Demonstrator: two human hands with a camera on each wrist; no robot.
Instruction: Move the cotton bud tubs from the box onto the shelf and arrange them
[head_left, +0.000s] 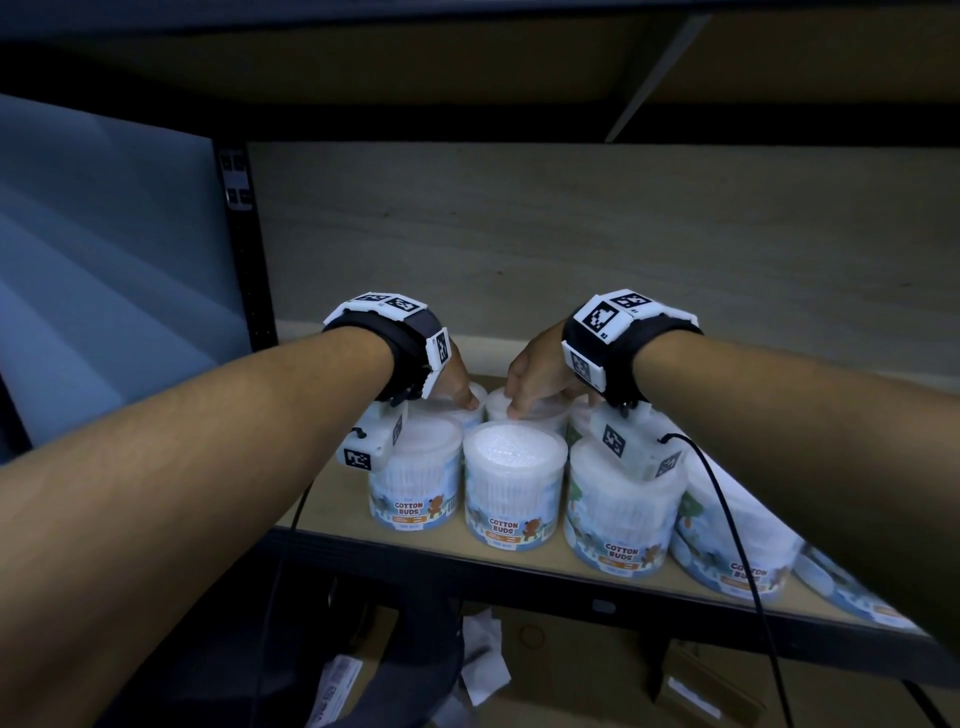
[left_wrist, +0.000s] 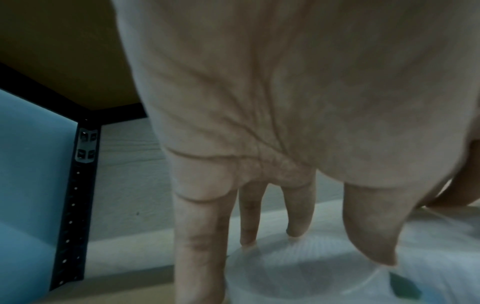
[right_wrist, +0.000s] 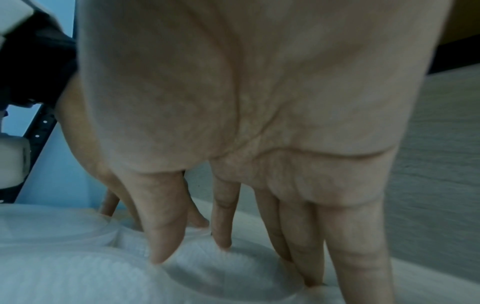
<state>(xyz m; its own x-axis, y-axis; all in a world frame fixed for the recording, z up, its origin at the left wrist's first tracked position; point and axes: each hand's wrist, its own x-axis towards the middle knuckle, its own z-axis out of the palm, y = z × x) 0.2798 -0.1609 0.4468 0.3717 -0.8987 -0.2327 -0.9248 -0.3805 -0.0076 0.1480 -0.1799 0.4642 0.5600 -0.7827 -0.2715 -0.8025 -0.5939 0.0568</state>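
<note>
Several clear cotton bud tubs with white lids stand in rows on the wooden shelf (head_left: 327, 504). My left hand (head_left: 460, 395) reaches down over the back-left tub (head_left: 449, 413). Seen from the left wrist, the left hand (left_wrist: 324, 246) grips that tub's lid (left_wrist: 298, 277), thumb on the near rim and fingers on the far rim. My right hand (head_left: 524, 400) grips the back-middle tub (head_left: 540, 413) from above. From the right wrist, the right hand (right_wrist: 233, 257) has thumb and fingers set round its lid (right_wrist: 221, 275). Front-row tubs (head_left: 514, 483) stand just before both hands.
More tubs (head_left: 727, 551) lie tilted under my right forearm. A black shelf post (head_left: 244, 249) stands at the left, and another shelf board hangs overhead. The shelf's back wall (head_left: 571, 249) is bare. Cardboard and papers (head_left: 483, 665) lie below the shelf.
</note>
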